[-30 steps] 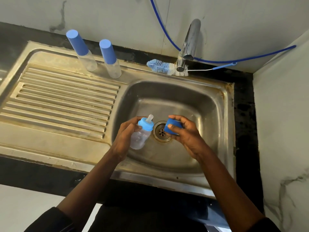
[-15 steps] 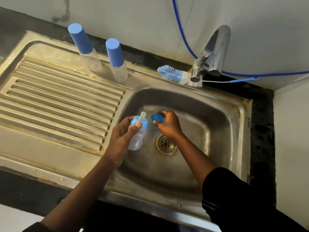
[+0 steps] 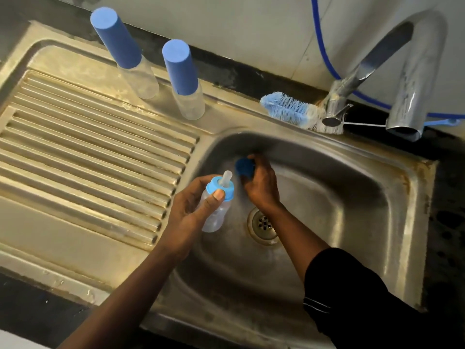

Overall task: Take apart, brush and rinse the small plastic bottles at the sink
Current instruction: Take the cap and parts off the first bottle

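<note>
My left hand [image 3: 193,207] grips a small clear bottle [image 3: 217,207] with a light blue collar and a clear teat, held tilted over the left side of the sink basin [image 3: 352,197]. The bottle's blue cap [image 3: 245,167] is off and sits in the fingers of my right hand [image 3: 261,185], low against the basin's back left wall. Two more capped bottles, one [image 3: 125,51] at the back left and one [image 3: 183,79] beside it, stand on the sink's back ledge. A blue and white bottle brush [image 3: 292,112] lies on the ledge by the tap.
A chrome tap [image 3: 412,79] arches over the basin's back right. The drain [image 3: 263,224] lies just right of the bottle. A ribbed draining board [image 3: 88,152] fills the left side. A blue hose [image 3: 324,46] runs along the wall behind the tap.
My right hand has carried the blue cap from above the drain towards the basin's back left wall. My view has moved closer to the sink. The left hand keeps hold of the bottle.
</note>
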